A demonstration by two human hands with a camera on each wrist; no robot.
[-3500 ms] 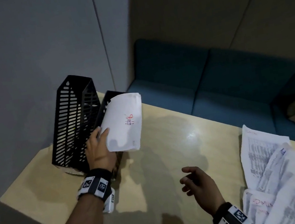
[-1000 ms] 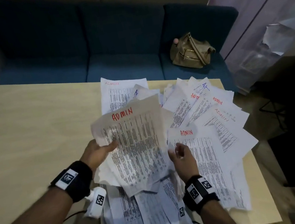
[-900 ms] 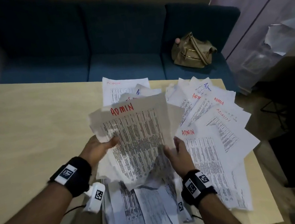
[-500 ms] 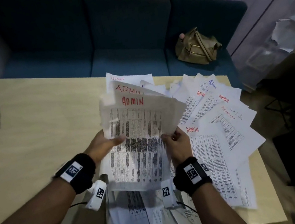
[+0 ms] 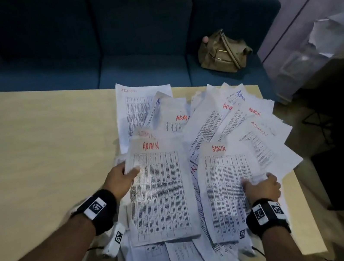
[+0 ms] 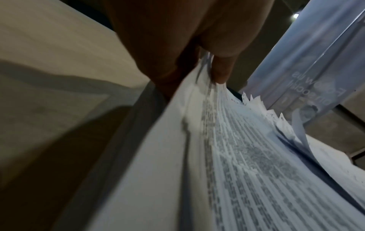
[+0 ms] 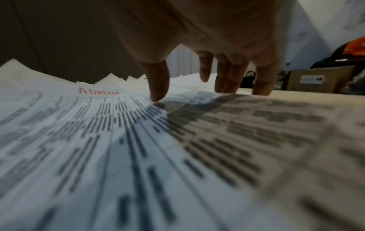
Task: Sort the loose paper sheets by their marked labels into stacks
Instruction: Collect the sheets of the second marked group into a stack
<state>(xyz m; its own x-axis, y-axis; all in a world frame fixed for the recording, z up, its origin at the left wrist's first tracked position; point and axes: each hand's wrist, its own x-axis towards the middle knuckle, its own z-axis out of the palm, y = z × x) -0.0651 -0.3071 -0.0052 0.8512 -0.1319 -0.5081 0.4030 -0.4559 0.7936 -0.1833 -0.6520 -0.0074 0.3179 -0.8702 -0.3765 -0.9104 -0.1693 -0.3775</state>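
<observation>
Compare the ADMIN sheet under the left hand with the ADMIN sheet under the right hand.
The left ADMIN sheet is pinched at its left edge by the left hand, atop other gripped sheets; the right ADMIN sheet lies on the pile, the right hand touching it with its fingertips. The left sheet's label sits higher in the head view. Both carry red ADMIN labels above printed tables.

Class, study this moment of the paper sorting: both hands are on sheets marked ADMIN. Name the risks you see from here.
1. The left hand pinches several ADMIN sheets by one edge; they could fan apart or slip.
2. The right hand has fingertips on another ADMIN sheet atop overlapping papers; dragging it may pull neighbours along.
3. One sheet's blue-ink label is not clearly legible, so it could be filed wrongly.
</observation>
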